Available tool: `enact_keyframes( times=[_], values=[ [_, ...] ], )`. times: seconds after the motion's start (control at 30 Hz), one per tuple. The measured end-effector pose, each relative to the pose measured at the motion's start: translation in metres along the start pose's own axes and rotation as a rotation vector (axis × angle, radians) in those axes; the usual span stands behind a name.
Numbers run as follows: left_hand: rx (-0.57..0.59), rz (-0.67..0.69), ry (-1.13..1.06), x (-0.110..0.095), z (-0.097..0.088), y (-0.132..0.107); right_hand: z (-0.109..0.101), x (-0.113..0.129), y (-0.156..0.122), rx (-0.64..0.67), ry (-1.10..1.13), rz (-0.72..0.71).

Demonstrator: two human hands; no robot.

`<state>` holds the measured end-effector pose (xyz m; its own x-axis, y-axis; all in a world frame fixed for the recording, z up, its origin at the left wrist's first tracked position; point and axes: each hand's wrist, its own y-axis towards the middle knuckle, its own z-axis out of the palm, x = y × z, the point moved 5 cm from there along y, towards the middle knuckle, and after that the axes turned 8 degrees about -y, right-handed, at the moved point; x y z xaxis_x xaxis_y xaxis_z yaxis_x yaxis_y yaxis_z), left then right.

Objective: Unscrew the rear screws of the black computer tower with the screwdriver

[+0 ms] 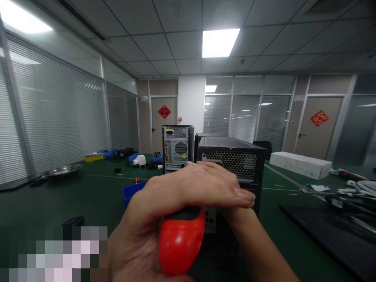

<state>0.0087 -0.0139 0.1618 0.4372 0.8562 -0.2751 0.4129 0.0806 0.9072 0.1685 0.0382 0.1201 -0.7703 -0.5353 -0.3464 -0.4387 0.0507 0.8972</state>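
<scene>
Left hand (176,188) clasps red handle (180,243); right hand (236,214), apparently mostly hidden: grip can't be told.

Single head-worn view, looking forward, almost level, across the green tabletop (100,199), hands (176,192) very near, ceiling (179,47) overhead
</scene>
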Motion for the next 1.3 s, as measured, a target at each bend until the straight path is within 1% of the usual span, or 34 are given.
enact_keyframes(
  times=[0.1,0.17,0.2,0.3,0.43,0.5,0.6,0.73,0.8,0.87,0.93,1.03,1.1,1.2,1.23,1.3],
  values=[
    [0.008,0.095,-0.004,-0.001,-0.005,0.004,-0.002,0.006,0.004,-0.025,0.011,-0.078],
    [0.003,0.162,0.005,0.000,-0.006,0.005,-0.003,0.007,0.007,-0.025,0.010,-0.070],
    [-0.028,0.169,-0.007,0.002,-0.007,0.006,-0.003,0.006,0.008,-0.025,0.004,-0.050],
    [-0.132,0.109,-0.120,0.010,-0.008,0.005,-0.007,0.004,0.008,-0.034,-0.039,0.016],
    [-0.173,-0.001,-0.242,0.017,-0.004,0.003,-0.014,0.005,0.009,-0.056,-0.063,0.017],
    [-0.117,-0.020,-0.231,0.017,-0.001,0.003,-0.019,0.007,0.011,-0.067,-0.062,-0.008],
    [-0.003,-0.002,-0.148,0.011,0.002,0.005,-0.025,0.010,0.016,-0.076,-0.055,-0.022],
    [0.027,0.027,-0.083,0.004,-0.001,0.004,-0.025,0.009,0.017,-0.019,-0.003,-0.002],
    [0.024,0.009,-0.068,0.003,-0.002,0.002,-0.024,0.007,0.016,-0.008,0.034,-0.019],
    [-0.027,-0.024,-0.059,0.005,-0.006,0.000,-0.024,0.006,0.014,-0.005,0.044,-0.038],
    [-0.060,-0.008,-0.037,0.006,-0.008,0.000,-0.023,0.006,0.013,0.006,0.045,-0.046],
    [-0.103,0.128,0.018,0.005,-0.008,0.003,-0.021,0.006,0.014,0.029,0.070,-0.036],
    [-0.195,0.201,0.021,0.006,-0.007,0.003,-0.020,0.005,0.014,0.015,0.056,0.000],
    [-0.367,0.153,-0.003,0.012,-0.005,0.002,-0.019,0.006,0.013,-0.030,-0.002,0.023],
    [-0.394,0.136,-0.011,0.013,-0.002,0.002,-0.018,0.007,0.012,-0.036,-0.016,0.020],
    [-0.398,0.111,-0.022,0.013,0.005,0.004,-0.015,0.006,0.009,-0.012,-0.027,0.018]
  ],
)
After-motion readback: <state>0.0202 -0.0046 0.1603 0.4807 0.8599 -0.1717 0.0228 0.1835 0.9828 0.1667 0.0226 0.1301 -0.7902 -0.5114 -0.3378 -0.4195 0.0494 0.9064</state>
